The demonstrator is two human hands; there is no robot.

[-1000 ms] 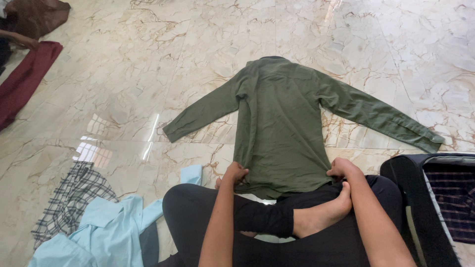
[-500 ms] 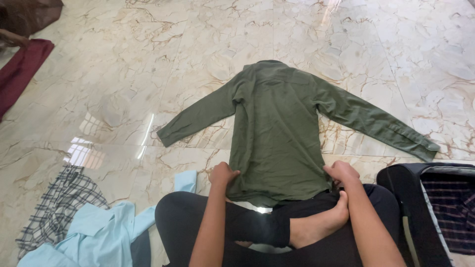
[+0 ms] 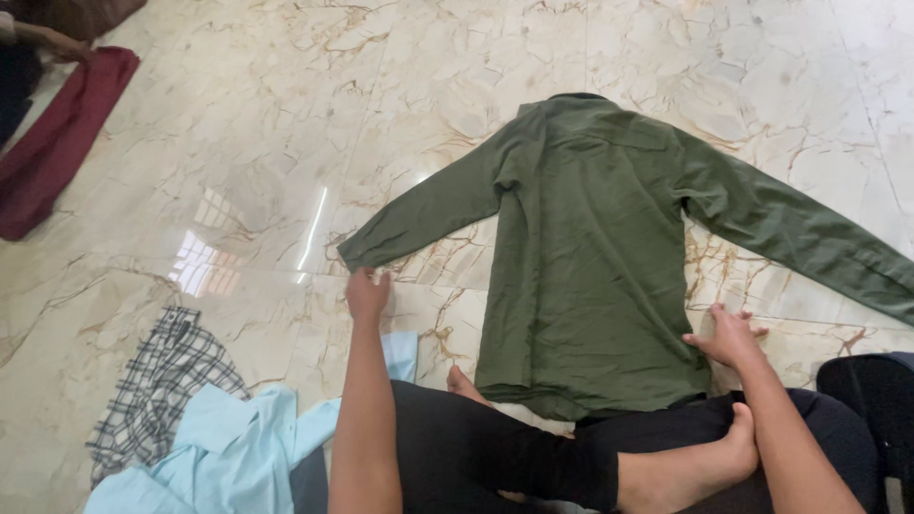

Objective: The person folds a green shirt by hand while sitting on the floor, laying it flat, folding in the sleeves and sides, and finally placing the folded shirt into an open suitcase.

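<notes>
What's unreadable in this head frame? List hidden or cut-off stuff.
- Olive green long-sleeved shirt: far sleeve cuff cut off by the frame's right edge; bottom hem partly tucked behind the person's black-trousered legs.
- Left hand: fingertips at the near cuff; whether the grip has closed cannot be told.
- Dark case: mostly cut off at bottom right.
- Second person: only an arm shows, top left.

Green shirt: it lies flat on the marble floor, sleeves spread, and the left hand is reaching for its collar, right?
Not quite. The green shirt does lie flat on the marble floor with sleeves spread, but the head view shows the left hand at the cuff of the sleeve, not the collar, which lies at the shirt's far end.
</notes>
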